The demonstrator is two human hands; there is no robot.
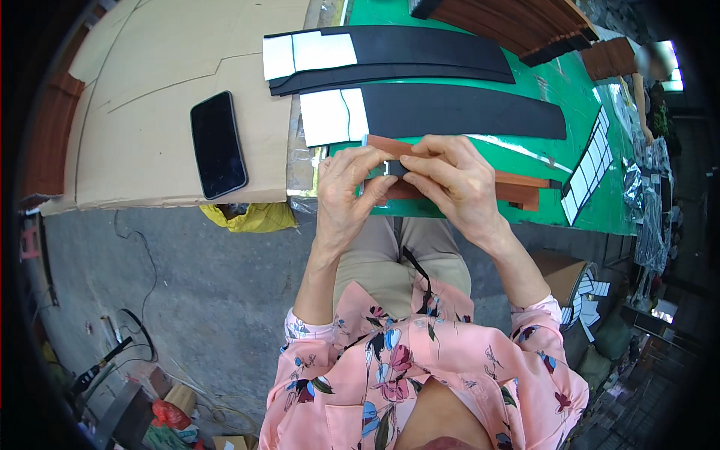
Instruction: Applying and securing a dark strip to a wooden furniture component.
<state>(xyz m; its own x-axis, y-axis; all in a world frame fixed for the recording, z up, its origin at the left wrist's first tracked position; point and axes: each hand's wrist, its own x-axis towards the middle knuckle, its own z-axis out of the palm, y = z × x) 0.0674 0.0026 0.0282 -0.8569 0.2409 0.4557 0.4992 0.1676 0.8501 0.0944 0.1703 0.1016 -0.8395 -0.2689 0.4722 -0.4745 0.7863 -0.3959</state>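
In front of me, at the near edge of the green table (525,207), both hands meet over a small black piece (395,169) with a whitish edge. My left hand (347,191) is closed, thumb and forefinger pinching at the whitish end. The thumb and fingertips of my right hand (463,187) grip the black end; its exact shape is partly hidden by fingers. Beneath the hands lie reddish-brown wood-look strips (525,196), largely covered. Just beyond them is a long black strip (465,110) with a white backing sheet (334,118) at its left end.
Farther back lie more black strips (427,56) with white pieces. A phone (218,146) rests on cardboard (150,142) at left. A white gridded label sheet (588,166) is at right. Brown wood-look panels (517,26) stand at the back. An open carton (559,277) sits below right.
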